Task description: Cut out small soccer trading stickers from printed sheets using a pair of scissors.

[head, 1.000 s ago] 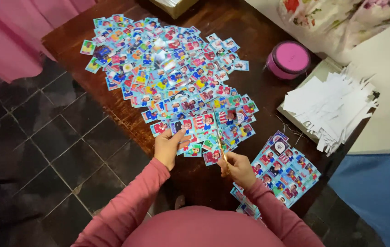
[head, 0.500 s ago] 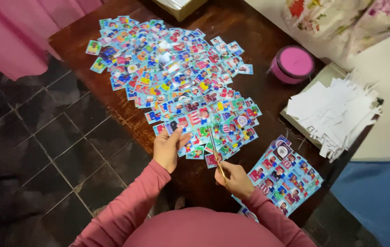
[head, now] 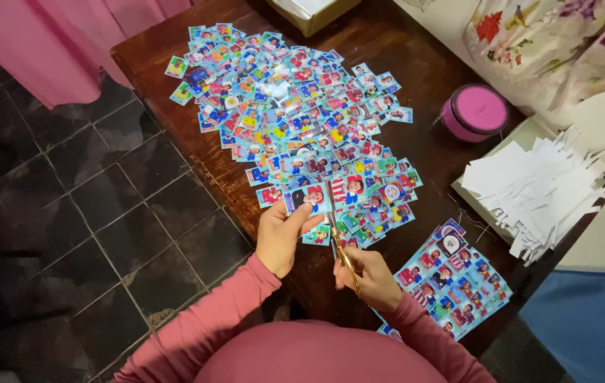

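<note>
My left hand (head: 282, 235) pinches a strip of colourful picture cards (head: 314, 196) at the near edge of the dark wooden table (head: 426, 81). My right hand (head: 367, 273) grips a pair of scissors (head: 338, 230), whose blades point up into that strip. Beyond the hands a large heap of cut small cards (head: 295, 113) covers the middle of the table. An uncut sheet of cards (head: 455, 280) lies to the right of my right hand.
A round pink container (head: 474, 112) stands at the right of the table. A pile of white paper scraps (head: 540, 191) lies on a board further right. A cardboard box (head: 313, 10) sits at the far edge. Dark floor tiles (head: 89, 213) lie to the left.
The scissors blades have moved further up into the strip held by my left hand. My right hand has shifted slightly left, closer to my left hand.
</note>
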